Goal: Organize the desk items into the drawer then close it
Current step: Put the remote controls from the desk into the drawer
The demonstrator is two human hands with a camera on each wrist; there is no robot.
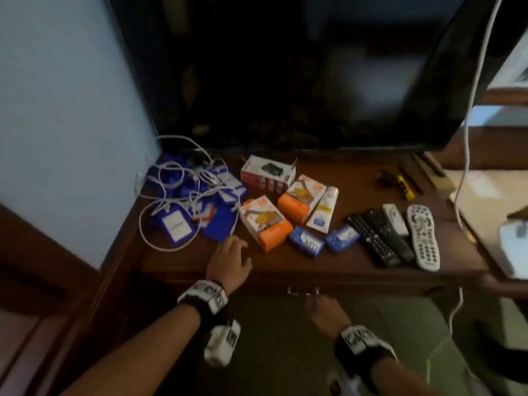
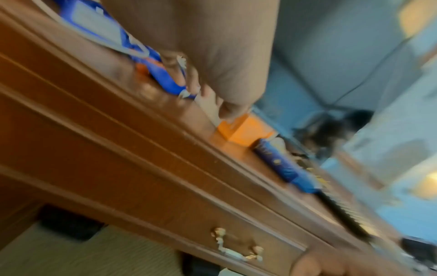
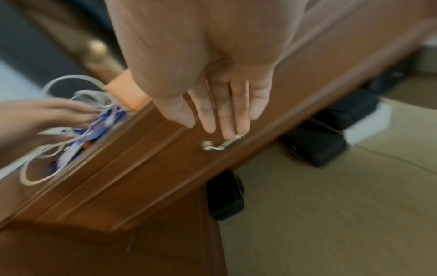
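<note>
On the dark wooden desk (image 1: 285, 267) lie a tangle of white cables (image 1: 168, 178), blue badge holders (image 1: 174, 227), two orange-and-white boxes (image 1: 265, 222), a red-and-white box (image 1: 267, 172), a tube (image 1: 324, 210), two blue tissue packs (image 1: 305, 244) and several remotes (image 1: 380, 238). My left hand (image 1: 235, 247) hovers over the desk between the badge holders and the nearer orange box, fingers relaxed, holding nothing. The drawer (image 3: 146, 168) below is closed. My right hand (image 3: 220, 127) reaches its straight fingers down onto the brass drawer handle (image 3: 212, 146), one fingertip touching it.
A large dark TV (image 1: 285, 67) stands at the back of the desk. A white cable (image 1: 468, 124) hangs down on the right beside a light-coloured surface (image 1: 485, 201). Black bags (image 3: 314, 145) sit on the carpet under the desk. A pale blue wall (image 1: 57, 110) is at the left.
</note>
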